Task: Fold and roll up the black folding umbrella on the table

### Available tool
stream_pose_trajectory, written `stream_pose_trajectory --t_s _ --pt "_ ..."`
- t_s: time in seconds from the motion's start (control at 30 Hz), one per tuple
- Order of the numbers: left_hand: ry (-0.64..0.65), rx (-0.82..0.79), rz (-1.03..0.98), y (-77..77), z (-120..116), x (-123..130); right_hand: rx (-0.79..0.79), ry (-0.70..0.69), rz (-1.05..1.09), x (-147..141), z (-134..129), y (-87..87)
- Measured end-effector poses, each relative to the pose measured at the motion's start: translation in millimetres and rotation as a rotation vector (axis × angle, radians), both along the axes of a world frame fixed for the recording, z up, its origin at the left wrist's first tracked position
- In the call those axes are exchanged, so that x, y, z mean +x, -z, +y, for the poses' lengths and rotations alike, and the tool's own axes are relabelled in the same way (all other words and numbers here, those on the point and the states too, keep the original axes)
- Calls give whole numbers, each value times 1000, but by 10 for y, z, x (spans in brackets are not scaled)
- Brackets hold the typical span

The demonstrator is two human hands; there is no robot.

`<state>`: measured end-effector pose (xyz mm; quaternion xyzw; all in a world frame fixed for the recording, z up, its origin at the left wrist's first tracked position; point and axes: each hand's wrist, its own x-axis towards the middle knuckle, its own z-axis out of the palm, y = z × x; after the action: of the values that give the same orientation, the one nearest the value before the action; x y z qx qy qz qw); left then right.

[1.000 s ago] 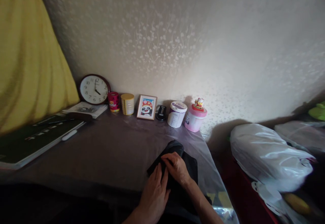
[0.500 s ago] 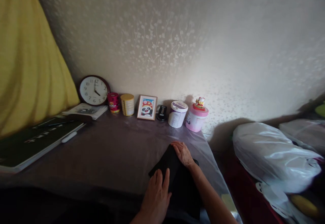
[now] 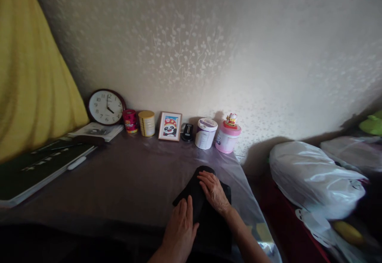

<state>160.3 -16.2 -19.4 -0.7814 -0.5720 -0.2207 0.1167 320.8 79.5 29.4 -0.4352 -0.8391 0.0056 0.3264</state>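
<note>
A piece of black cloth [image 3: 191, 189], seemingly a garment, lies partly folded near the front right of the table [image 3: 125, 175]. My left hand [image 3: 180, 225] lies flat along the cloth's left side, fingers stretched forward and thumb apart. On the upper right part of the cloth rests my right hand [image 3: 214, 191], its palm down and its fingers extended to the left. Neither hand grips the cloth; both touch it from above. My forearms and the dark foreground hide the cloth's near edge.
Along the wall stand a clock [image 3: 106, 107], a pink tin [image 3: 130, 121], a yellow-lidded can [image 3: 147, 123], a framed panda picture [image 3: 170, 126], a white tub [image 3: 206, 134] and a pink-lidded tub [image 3: 227, 137]. A green book [image 3: 44, 167] lies left. White plastic bags [image 3: 313, 179] sit right.
My right hand has slid slightly down and in over the cloth, uncovering a rounded black part at its far end. The left hand has stayed nearly in place. The view has shifted slightly.
</note>
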Motion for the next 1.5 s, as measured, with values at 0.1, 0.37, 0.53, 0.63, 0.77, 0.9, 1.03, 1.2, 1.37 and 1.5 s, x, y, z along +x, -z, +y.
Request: stream_pose_trajectory --t_s 0.1,0.37,0.53,0.63,0.77,0.9,1.03,1.2,1.37,1.5 --pt "16 -30 -3 -11 1 -19 -29 265 79 221 51 26" --pt "45 -95 8 -95 -2 -38 -527 659 336 860 -510 134" --pt "97 -264 -44 -231 -17 -106 -787 603 732 700 -706 113" --pt "171 -385 -91 -334 -37 -192 -822 557 850 587 -710 37" --pt "190 -472 -83 -379 -57 -253 -811 449 878 476 -690 -78" --pt "182 -442 -60 -293 -55 -232 -764 290 942 335 -635 -277" --pt "158 -409 -23 -238 -42 -188 -768 200 984 118 -514 -487" --pt "126 -397 30 -330 -40 -148 -821 172 1014 -142 -302 -488" --pt "162 -367 35 -357 -18 -139 -785 229 962 -276 -95 -316" --pt "145 -365 -36 -270 13 -161 -804 228 881 -347 33 -214"
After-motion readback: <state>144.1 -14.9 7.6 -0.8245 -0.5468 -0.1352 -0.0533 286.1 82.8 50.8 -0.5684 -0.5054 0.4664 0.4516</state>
